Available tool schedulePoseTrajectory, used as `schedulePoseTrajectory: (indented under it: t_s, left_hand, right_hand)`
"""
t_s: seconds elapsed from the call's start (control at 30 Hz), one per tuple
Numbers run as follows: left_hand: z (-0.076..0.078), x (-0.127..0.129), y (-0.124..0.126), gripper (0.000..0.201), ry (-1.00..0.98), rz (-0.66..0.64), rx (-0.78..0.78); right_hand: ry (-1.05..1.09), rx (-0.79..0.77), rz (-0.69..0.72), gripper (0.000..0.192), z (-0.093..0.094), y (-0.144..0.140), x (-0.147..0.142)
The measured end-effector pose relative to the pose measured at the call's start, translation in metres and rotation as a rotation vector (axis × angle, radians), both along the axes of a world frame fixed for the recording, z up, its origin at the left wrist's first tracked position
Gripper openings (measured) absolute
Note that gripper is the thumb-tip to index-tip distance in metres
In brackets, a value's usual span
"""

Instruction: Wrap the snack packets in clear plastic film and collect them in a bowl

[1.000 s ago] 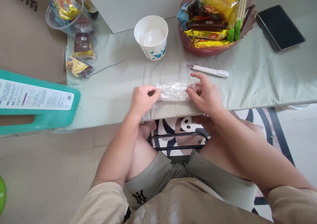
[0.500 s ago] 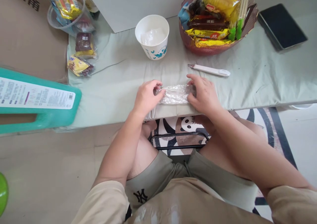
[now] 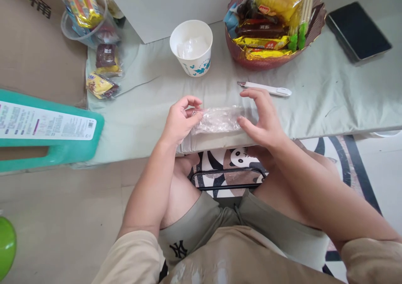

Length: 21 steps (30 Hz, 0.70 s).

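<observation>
A crinkled piece of clear plastic wrap (image 3: 218, 120) lies near the table's front edge, between my two hands. Its left end is pinched by my left hand (image 3: 182, 118), thumb on top and fingers curled behind. At the other end, my right hand (image 3: 264, 118) is open, with thumb and fingers spread apart. The right thumb tip is close to the film; whether it touches I cannot tell. Just beyond the right hand lies a white utility knife (image 3: 266, 88). Behind the wrap stands a white paper cup (image 3: 192, 49) with clear plastic inside.
A pink glass bowl (image 3: 273, 61) of wrapped snacks stands at the back, with a dark phone (image 3: 358, 32) to its right. Leftward are a clear tub (image 3: 67, 29) of snacks, loose packets (image 3: 102, 85), a green jug (image 3: 72, 150) and a cardboard box (image 3: 40, 54).
My right hand has opened wider and let go of the wrap's right end. The left hand has shifted slightly left, and the wrap looks looser and a little longer.
</observation>
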<state>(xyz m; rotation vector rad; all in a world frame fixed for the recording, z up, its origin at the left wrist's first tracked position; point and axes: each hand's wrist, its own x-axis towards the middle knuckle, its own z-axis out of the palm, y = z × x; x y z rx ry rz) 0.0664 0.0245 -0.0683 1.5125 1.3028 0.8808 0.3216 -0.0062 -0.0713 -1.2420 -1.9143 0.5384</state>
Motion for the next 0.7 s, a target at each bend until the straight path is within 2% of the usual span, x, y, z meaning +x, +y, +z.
schedulePoseTrajectory:
  t_s: [0.13, 0.23, 0.3, 0.33, 0.4, 0.43, 0.5, 0.57, 0.63, 0.7]
  left_hand:
    - [0.012, 0.006, -0.009, 0.034, -0.114, -0.240, -0.057]
    - [0.019, 0.010, -0.016, 0.045, -0.148, -0.400, -0.092]
    - [0.020, 0.012, -0.018, 0.053, -0.144, -0.424, -0.096]
    - [0.020, 0.012, -0.017, 0.056, -0.135, -0.402, -0.087]
    - [0.016, 0.013, -0.014, 0.057, -0.119, -0.297, -0.051]
    - [0.014, 0.014, -0.012, 0.053, -0.122, -0.230, -0.032]
    - [0.009, 0.017, -0.009, 0.047, -0.129, -0.147, -0.007]
    - [0.007, 0.023, -0.009, 0.048, -0.080, -0.163, 0.037]
    - [0.007, 0.029, -0.013, 0.043, 0.068, -0.201, 0.184]
    - [0.010, 0.036, -0.018, 0.027, 0.230, -0.171, 0.409]
  right_hand:
    - [0.154, -0.110, 0.188, 0.051, 0.008, -0.004, -0.003]
    - [0.296, -0.331, 0.371, 0.061, 0.012, -0.009, -0.008]
    - [0.321, -0.564, 0.499, 0.058, 0.014, -0.011, -0.011]
    - [0.305, -0.659, 0.534, 0.047, 0.015, -0.012, -0.013]
    - [0.275, -0.745, 0.503, 0.020, 0.016, -0.013, -0.016]
    - [0.282, -0.738, 0.445, 0.015, 0.016, -0.012, -0.017]
    - [0.335, -0.652, 0.281, 0.018, 0.014, -0.012, -0.020]
    - [0.383, -0.498, 0.104, 0.017, 0.012, -0.011, -0.022]
    - [0.358, -0.293, 0.017, 0.016, 0.011, -0.012, -0.022]
    - [0.265, -0.088, 0.017, 0.016, 0.010, -0.014, -0.022]
